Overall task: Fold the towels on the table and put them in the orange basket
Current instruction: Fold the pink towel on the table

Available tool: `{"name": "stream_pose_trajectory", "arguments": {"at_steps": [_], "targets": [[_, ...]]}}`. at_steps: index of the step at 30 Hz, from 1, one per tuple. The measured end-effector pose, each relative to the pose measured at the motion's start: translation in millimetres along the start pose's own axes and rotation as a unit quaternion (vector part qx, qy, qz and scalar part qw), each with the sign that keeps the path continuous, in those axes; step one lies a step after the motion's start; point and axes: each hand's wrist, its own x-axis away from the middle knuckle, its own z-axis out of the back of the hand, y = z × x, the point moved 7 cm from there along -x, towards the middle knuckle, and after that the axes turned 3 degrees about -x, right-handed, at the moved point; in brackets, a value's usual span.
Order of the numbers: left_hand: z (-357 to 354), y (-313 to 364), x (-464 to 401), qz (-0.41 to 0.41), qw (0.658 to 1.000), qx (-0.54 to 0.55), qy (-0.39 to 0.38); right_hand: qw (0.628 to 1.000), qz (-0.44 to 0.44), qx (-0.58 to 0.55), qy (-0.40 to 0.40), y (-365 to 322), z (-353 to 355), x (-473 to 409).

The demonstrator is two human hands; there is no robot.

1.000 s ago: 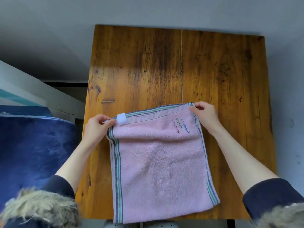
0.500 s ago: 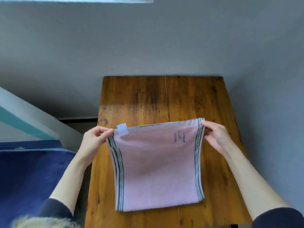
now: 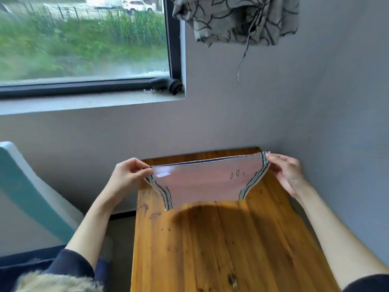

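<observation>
Pink towel (image 3: 207, 186) airborne above far half of wooden table (image 3: 221, 245), stretched taut between both hands, its lower edge lifted clear of the wood and casting a dark oval shadow beneath at 6 o'clock. Striped borders curl inward at each side; small embroidered marks show near the 2 o'clock part of the cloth. Half a second ago the towel hung lower and flatter, its whole face visible, with the white tag showing at the left corner; now it is seen more edge-on, shorter in view, tag not discernible. Left hand (image 3: 126, 175) pinches the towel's top corner at 9 o'clock, thumb and curled fingers closed on the hem. Right hand (image 3: 286, 173) pinches the opposite corner at 3 o'clock, thumb and forefinger on the striped edge, other fingers loosely extended. Both hands sit higher and wider apart than before. View has tilted upward since the earlier frames: window (image 3: 84, 39) with blurred green outside now fills 10 to 11 o'clock, a dark object (image 3: 166, 85) on its sill, patterned cloth (image 3: 235, 17) hanging at 1 o'clock against the grey wall (image 3: 315, 112). Teal and white form (image 3: 27, 186) at 8 o'clock. Dark sleeves with fur trim (image 3: 54, 282) at 7 o'clock.
</observation>
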Motion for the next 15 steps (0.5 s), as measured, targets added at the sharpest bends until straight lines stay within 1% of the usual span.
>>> {"name": "stream_pose_trajectory", "arguments": {"at_steps": [2,7,13,15], "targets": [[6,3,2,0.003,0.999,0.033,0.019,1.000,0.000,-0.018,-0.012,-5,-3,-1],[12,14,2,0.008,0.998,0.041,0.050,0.999,-0.009,-0.013,-0.031,-13,-14,-6],[16,32,-4,-0.004,0.999,0.011,0.042,0.998,0.024,0.051,-0.033,-36,-14,-16],[17,37,-6,-0.011,1.000,-0.008,0.027,0.992,0.044,0.108,-0.053,-42,-16,-19]]}}
